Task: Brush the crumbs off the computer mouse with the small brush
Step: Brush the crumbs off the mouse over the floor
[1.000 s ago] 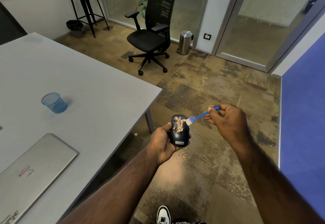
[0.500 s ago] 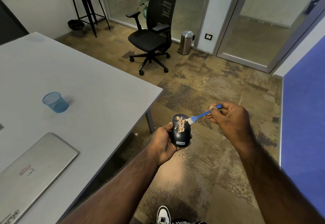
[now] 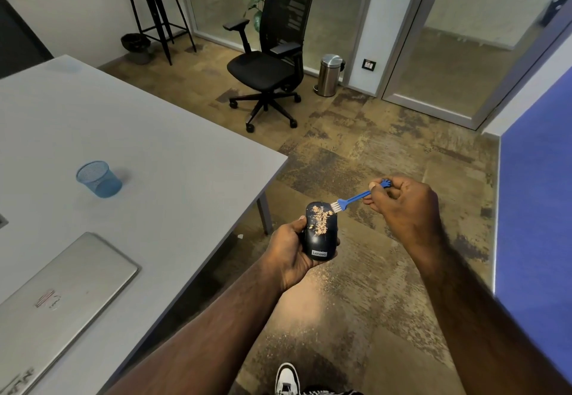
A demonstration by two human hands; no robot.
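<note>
My left hand (image 3: 289,252) grips a dark computer mouse (image 3: 320,239) from its left side, holding it above the floor just off the table's corner. Tan crumbs (image 3: 320,219) cover the mouse's upper half. My right hand (image 3: 405,205) pinches the handle of a small blue brush (image 3: 353,199). Its white bristles touch the mouse's upper right edge, beside the crumbs.
A grey table (image 3: 148,153) stands to the left with a blue mesh cup (image 3: 99,179) and a shut silver laptop (image 3: 58,298). A black office chair (image 3: 269,63), a steel bin (image 3: 329,75) and a stool (image 3: 154,7) stand farther off. A blue panel (image 3: 538,208) runs along the right. My shoe (image 3: 288,379) is below.
The brush bristles have slid slightly along the mouse's upper right edge. Both hands stay in nearly the same place, and the crumbs look much the same.
</note>
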